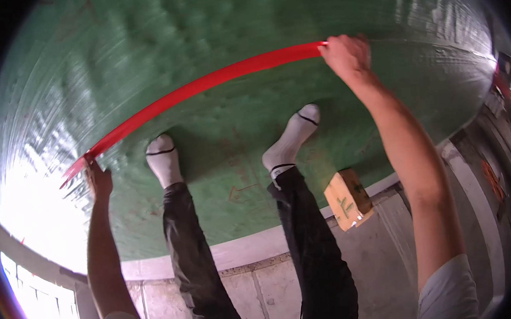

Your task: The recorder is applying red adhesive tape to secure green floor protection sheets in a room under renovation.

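Note:
A long strip of red tape point(204, 83) stretches in a curve across the green sheet, from my left hand to my right. My left hand point(99, 179) has its fingers on the strip close to its left end, and a short piece sticks out past them. At the strip's other end, farther out and to the right, my right hand point(347, 55) is closed around the tape. Whether a roll sits inside that hand is hidden. Between my arms, my feet in white socks point(292, 134) stand on the sheet, on the near side of the tape.
The green sheet point(240, 189) looks covered by wrinkled, shiny clear film. A cardboard box point(348, 199) lies at its near edge, right of my feet. Behind runs a concrete wall point(240, 292); a bright window point(45, 304) is at lower left.

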Demonstrator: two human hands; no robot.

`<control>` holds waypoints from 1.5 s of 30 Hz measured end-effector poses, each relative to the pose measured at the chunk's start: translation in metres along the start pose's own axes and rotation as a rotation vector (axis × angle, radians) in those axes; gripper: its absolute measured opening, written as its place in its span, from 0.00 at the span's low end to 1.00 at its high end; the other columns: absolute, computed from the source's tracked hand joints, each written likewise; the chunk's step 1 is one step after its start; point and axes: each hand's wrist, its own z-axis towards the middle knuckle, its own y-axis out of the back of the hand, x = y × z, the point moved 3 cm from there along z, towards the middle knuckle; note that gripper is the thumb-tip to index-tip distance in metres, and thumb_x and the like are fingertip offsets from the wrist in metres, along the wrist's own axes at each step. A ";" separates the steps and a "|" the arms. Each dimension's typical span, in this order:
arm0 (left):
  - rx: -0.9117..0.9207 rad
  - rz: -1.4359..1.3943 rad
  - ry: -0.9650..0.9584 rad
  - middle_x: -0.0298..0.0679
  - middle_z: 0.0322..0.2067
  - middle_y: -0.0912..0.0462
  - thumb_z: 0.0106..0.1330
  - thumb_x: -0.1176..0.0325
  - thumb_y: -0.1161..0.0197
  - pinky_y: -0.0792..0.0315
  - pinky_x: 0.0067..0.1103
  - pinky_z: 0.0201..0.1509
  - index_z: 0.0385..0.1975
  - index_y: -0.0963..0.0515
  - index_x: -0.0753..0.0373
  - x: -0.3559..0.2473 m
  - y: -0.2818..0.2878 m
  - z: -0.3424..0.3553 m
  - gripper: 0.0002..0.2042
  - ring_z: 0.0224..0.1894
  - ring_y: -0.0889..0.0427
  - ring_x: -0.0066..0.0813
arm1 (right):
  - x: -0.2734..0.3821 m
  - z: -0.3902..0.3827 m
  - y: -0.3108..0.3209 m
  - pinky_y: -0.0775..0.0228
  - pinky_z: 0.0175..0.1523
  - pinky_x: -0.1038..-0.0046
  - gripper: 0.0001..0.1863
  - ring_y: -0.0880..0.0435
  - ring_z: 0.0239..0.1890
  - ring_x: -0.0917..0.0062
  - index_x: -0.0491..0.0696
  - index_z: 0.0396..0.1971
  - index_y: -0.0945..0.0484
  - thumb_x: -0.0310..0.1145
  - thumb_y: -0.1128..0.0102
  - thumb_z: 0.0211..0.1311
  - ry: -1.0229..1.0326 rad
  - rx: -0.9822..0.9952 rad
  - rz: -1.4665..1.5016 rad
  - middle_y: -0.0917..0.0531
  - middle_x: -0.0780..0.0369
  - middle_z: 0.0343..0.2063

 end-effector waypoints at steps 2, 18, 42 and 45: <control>-0.127 -0.530 0.166 0.61 0.77 0.44 0.69 0.67 0.38 0.48 0.43 0.82 0.79 0.47 0.68 -0.023 -0.013 0.006 0.40 0.82 0.49 0.51 | -0.009 -0.004 0.003 0.23 0.52 0.55 0.18 0.10 0.35 0.59 0.54 0.33 0.10 0.51 0.39 0.69 -0.025 -0.011 0.006 0.11 0.57 0.28; -0.458 -0.786 0.058 0.66 0.79 0.61 0.72 0.48 0.39 0.63 0.48 0.85 0.78 0.53 0.77 -0.533 0.121 -0.052 0.47 0.82 0.61 0.66 | -0.016 -0.003 -0.005 0.19 0.40 0.57 0.13 0.11 0.32 0.56 0.46 0.24 0.16 0.37 0.32 0.66 0.111 -0.130 0.141 0.13 0.54 0.24; -0.205 -0.328 -0.538 0.44 0.81 0.48 0.68 0.53 0.32 0.54 0.37 0.85 0.77 0.39 0.61 -0.257 0.092 -0.041 0.40 0.83 0.50 0.42 | -0.017 0.024 -0.038 0.17 0.42 0.60 0.15 0.09 0.39 0.60 0.49 0.42 0.15 0.45 0.43 0.77 -0.063 0.173 0.027 0.11 0.54 0.36; -0.177 -0.397 -0.389 0.43 0.81 0.47 0.69 0.52 0.33 0.55 0.38 0.86 0.79 0.44 0.60 -0.227 0.070 -0.037 0.42 0.83 0.51 0.43 | -0.057 0.030 -0.048 0.18 0.40 0.57 0.17 0.10 0.37 0.58 0.48 0.40 0.16 0.48 0.40 0.74 -0.044 0.070 -0.058 0.12 0.52 0.35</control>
